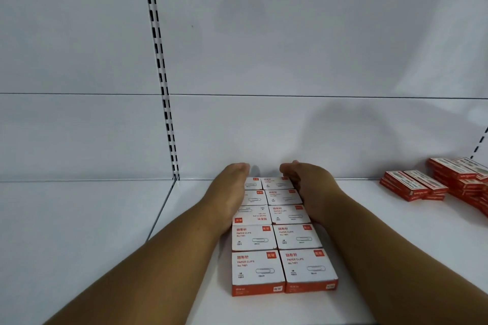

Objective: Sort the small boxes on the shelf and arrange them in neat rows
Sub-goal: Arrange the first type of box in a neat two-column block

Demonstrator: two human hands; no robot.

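Observation:
Several white-and-orange paper clip boxes (274, 240) lie flat on the white shelf (105, 245) in two columns running from the front edge toward the back wall. One box in the left column is turned the other way round. My left hand (229, 192) presses flat against the left side of the far boxes, fingers straight. On the opposite flank my right hand (311, 187) presses against the right side, its fingertips bent slightly inward at the back end of the rows. Both forearms reach in from the bottom of the view.
A heap of red staple boxes (433, 179) lies at the right end of the shelf near the back wall. A slotted upright (161, 74) runs up the back panel at the left. A seam (161, 208) divides the shelf left of my arm.

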